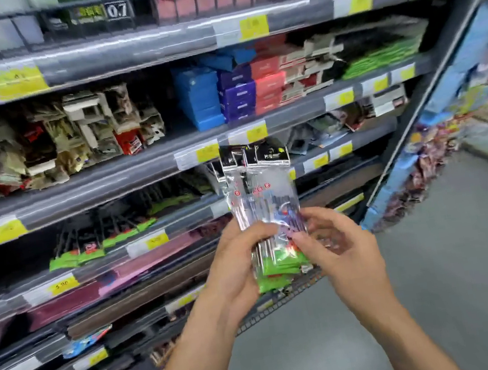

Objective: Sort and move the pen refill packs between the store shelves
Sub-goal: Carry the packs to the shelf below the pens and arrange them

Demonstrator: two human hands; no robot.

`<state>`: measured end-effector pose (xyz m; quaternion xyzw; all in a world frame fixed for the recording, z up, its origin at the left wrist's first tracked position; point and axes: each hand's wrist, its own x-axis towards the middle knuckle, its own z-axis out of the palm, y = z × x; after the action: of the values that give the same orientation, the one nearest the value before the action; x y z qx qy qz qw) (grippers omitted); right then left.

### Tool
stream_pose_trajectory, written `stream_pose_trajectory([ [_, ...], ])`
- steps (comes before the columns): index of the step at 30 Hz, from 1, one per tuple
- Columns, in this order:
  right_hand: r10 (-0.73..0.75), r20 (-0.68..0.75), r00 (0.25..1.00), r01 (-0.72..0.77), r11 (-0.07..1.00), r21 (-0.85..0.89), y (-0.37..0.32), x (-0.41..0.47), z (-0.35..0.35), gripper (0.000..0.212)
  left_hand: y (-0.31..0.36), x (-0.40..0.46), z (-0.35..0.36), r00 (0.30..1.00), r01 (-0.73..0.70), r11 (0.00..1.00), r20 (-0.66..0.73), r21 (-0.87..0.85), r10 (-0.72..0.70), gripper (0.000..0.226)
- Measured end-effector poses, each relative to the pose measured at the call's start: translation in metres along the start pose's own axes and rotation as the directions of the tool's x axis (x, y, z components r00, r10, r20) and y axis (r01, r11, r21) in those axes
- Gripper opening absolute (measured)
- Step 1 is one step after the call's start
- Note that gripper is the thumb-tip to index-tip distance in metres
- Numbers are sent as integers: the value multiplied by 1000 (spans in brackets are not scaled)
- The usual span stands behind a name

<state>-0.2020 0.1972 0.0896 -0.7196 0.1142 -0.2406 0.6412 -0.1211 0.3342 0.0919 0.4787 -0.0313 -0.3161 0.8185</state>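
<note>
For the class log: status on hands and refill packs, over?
Left hand grips refill packs. Right hand pinches their lower edge. Packs upright, off the shelves. Nothing obstructing.

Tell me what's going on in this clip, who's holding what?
A person stands in a store aisle facing stocked shelves. Both hands hold a bunch of clear pen refill packs with black header cards, upright in front of the shelves. The left hand grips the bunch from the left side; the right hand pinches its lower right edge, where some green-ended packs sit. More green-ended packs hang on a lower shelf. The picture is blurred, so labels cannot be read.
</note>
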Motion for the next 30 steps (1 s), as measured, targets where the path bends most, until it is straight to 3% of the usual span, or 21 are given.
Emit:
stream_pose_trajectory([
  [2,185,-27,982,-178,970,167,-8,4,-44,19,-14,12,43,1000,-20,1000,16,15,19,43],
  [4,266,-22,964,-255,942,219,-10,8,-86,6,-31,27,85,1000,-10,999,-5,46,10,49],
  [9,305,-59,951,-289,938,192,-10,37,-173,17,-66,75,166,1000,-12,997,-9,73,12,24],
  [16,270,-134,954,-251,958,141,5,117,-254,17,-87,148,244,997,-52,987,-44,150,59,29],
  [20,280,-75,957,-266,952,152,20,171,-281,18,-93,199,269,990,-88,982,-93,169,104,28],
  [21,284,-50,958,-273,949,156,23,185,-287,15,-93,214,274,987,-91,982,-113,164,110,32],
  [23,309,16,951,-305,929,211,29,212,-298,7,-92,243,285,979,-82,990,-177,117,102,60],
  [26,355,105,929,-369,873,318,36,243,-318,26,-93,281,304,969,-83,995,-228,63,95,89],
  [30,380,131,916,-402,869,289,41,293,-344,18,-93,324,330,954,-112,994,-280,13,111,41],
])
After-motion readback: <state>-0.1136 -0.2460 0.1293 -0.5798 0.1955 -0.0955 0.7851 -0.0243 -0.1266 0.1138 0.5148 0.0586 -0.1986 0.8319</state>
